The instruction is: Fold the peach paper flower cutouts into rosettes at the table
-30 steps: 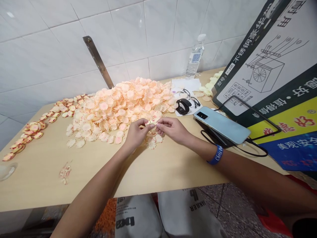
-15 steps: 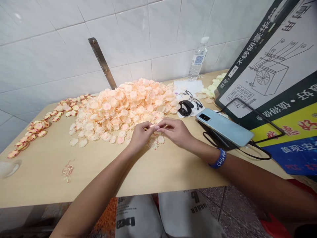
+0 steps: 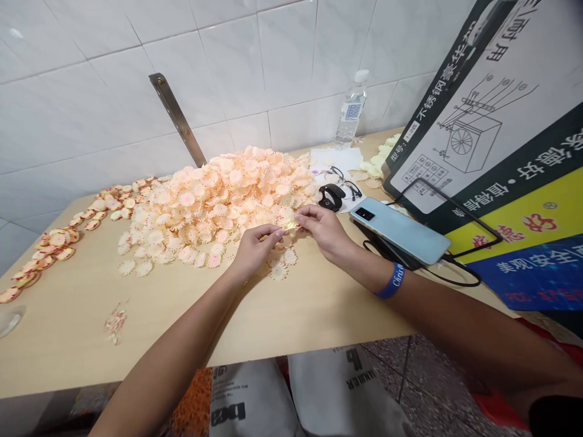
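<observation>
Over the front of a large heap of pale pink scalloped flower discs (image 3: 232, 188), my two hands face each other. My left hand (image 3: 255, 249) is closed in a pinch, thumb against forefinger, on the near side of a small pale yellow flower disc (image 3: 290, 226). From the other side my right hand (image 3: 325, 232), with a blue wristband (image 3: 392, 282), pinches the same disc. Fingers partly cover it. Just below, a few loose scalloped discs (image 3: 279, 269) with red-tipped edges lie on the table (image 3: 291, 321).
Red-edged stacked discs (image 3: 57, 240) line the left side. Small scraps (image 3: 115, 325) lie nearer. To the right are a black smartwatch (image 3: 331, 197), glasses (image 3: 350, 189), a light blue phone (image 3: 401, 230) with a cable, a water bottle (image 3: 351, 112) and a large printed box (image 3: 469, 139).
My hands have drawn apart, so the yellow disc now shows between the fingertips. The whole view has shifted, with the things on the table appearing slightly further left.
</observation>
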`<act>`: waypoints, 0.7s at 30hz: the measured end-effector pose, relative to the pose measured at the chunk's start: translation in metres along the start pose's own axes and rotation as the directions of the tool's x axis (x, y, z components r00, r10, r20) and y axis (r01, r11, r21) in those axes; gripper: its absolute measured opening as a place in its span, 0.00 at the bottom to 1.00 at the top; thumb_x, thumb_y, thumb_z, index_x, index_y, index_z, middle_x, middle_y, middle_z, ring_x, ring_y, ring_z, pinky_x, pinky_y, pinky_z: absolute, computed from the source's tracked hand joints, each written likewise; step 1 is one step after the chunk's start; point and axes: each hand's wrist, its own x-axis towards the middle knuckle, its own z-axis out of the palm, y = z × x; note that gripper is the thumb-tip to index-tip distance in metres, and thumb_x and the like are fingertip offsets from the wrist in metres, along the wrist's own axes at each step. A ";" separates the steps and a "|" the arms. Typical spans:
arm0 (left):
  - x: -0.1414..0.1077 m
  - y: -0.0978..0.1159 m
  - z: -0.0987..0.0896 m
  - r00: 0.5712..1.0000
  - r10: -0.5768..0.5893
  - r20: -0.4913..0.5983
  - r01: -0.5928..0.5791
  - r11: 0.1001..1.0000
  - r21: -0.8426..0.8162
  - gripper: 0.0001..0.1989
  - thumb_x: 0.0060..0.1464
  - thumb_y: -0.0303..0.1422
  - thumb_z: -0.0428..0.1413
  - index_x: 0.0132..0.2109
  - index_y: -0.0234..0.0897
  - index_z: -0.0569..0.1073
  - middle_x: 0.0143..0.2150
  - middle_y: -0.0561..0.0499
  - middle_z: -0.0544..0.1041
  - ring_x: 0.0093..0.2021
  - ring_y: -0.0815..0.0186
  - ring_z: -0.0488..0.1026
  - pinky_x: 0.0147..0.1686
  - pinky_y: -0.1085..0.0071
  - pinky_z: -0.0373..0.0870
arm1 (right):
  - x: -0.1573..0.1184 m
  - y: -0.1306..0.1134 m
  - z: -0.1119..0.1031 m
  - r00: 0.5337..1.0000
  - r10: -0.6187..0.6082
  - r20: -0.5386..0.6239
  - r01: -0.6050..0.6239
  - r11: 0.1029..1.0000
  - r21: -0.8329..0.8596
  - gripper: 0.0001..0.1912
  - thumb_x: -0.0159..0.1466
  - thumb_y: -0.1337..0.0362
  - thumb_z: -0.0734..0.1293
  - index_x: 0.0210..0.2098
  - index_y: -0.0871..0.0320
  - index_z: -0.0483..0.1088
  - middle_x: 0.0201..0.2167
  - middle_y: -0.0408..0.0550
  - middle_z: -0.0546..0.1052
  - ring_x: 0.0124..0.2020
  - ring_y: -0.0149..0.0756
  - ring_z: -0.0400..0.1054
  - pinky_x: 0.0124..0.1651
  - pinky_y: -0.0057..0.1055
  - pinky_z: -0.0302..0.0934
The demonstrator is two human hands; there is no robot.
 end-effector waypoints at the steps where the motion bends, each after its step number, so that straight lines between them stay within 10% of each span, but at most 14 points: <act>1: 0.000 0.000 0.001 1.000 0.013 -0.007 -0.013 1.000 0.007 0.17 0.51 0.46 0.58 0.34 0.35 0.79 0.29 0.49 0.76 0.31 0.66 0.71 0.33 0.71 0.66 | 0.000 -0.001 0.001 1.000 -0.011 -0.017 0.011 1.000 0.002 0.12 0.51 0.56 0.71 0.26 0.57 0.68 0.25 0.42 0.69 0.28 0.31 0.64 0.33 0.31 0.63; 9: 0.003 0.002 -0.018 0.979 0.105 -0.176 -0.109 0.994 -0.011 0.12 0.49 0.40 0.58 0.26 0.36 0.72 0.25 0.53 0.72 0.25 0.70 0.66 0.28 0.73 0.64 | 0.017 -0.001 -0.023 0.937 -0.252 -0.240 0.216 0.962 -0.166 0.07 0.61 0.60 0.64 0.29 0.55 0.65 0.27 0.43 0.68 0.29 0.32 0.66 0.31 0.30 0.62; 14: 0.008 0.003 -0.029 0.966 0.138 -0.220 -0.140 0.990 0.006 0.14 0.49 0.43 0.59 0.28 0.36 0.75 0.28 0.51 0.74 0.29 0.68 0.69 0.29 0.73 0.67 | 0.017 0.001 -0.018 0.845 -0.513 0.150 0.510 0.690 -0.514 0.07 0.61 0.68 0.63 0.34 0.56 0.74 0.39 0.51 0.75 0.44 0.41 0.69 0.49 0.40 0.63; 21: 0.003 0.003 -0.018 0.975 0.171 -0.141 -0.164 0.985 0.063 0.12 0.51 0.41 0.59 0.30 0.36 0.77 0.32 0.50 0.76 0.35 0.65 0.72 0.33 0.72 0.68 | 0.005 0.004 -0.003 0.968 -0.154 0.200 0.186 0.970 -0.157 0.14 0.60 0.55 0.67 0.39 0.58 0.73 0.33 0.48 0.76 0.30 0.34 0.70 0.30 0.31 0.64</act>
